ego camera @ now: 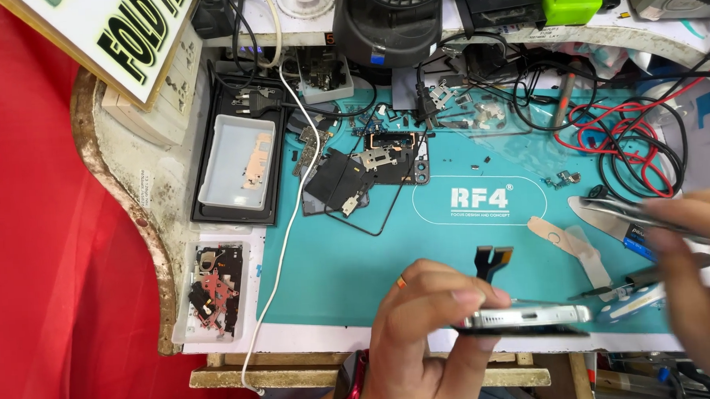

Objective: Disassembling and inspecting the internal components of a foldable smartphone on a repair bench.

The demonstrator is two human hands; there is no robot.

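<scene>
Over the near edge of the teal repair mat (349, 255), the left hand (425, 332) holds an opened smartphone (528, 321) edge-on, its silver frame with the charging port turned toward the camera; the fingers (463, 294) curl over the top and the thumb appears to sit underneath, a closed pinch that keeps the phone level and raised off the mat, so its inner face stays reachable from the side. A dark flex cable with orange ends (494, 261) stands up just behind the phone, apparently loose from its socket. The right hand (698, 280) is blurred, closed around metal tweezers (623, 210) whose shafts point left toward the phone; whether the tips grip anything cannot be told. Removed parts are kept well apart from the phone: shield plates and a dark coil sheet (354, 175) lie at the far side of the mat, small screws and brackets scatter near them, a white tray (238, 161) rests on a black frame to the left, and a clear box of small parts (214, 293) sits by the mat's left edge. A white cable (281, 250) crosses the mat, and red and black leads (632, 143) coil at the right.
</scene>
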